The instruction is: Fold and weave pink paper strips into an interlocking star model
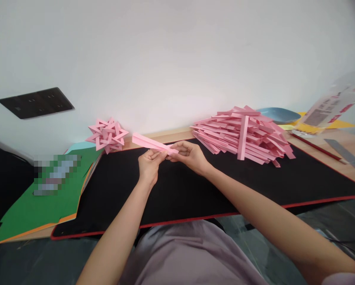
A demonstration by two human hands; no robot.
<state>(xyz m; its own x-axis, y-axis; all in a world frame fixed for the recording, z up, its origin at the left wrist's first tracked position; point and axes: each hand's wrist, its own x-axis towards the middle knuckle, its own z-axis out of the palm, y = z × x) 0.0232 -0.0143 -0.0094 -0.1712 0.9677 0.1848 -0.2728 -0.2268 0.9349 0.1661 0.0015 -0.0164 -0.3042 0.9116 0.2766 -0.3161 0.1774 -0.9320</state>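
Note:
A folded pink paper strip (149,142) is held up over the black mat, its long end pointing to the upper left. My left hand (150,164) pinches it from below near its right end. The fingers of my right hand (189,156) close on that right end, close beside the left fingertips. Behind and to the right lies a large heap of folded pink strips (239,134), with one strip lying upright across its front. At the back left sits a star-shaped pink paper model (107,134), touched by neither hand.
The black mat (112,202) has a red edge. Green and orange paper sheets (67,202) lie left. On the right are a blue dish (280,115), a clear bottle (331,105), a dark red pencil (316,147) and a ruler (348,156). A wall stands behind.

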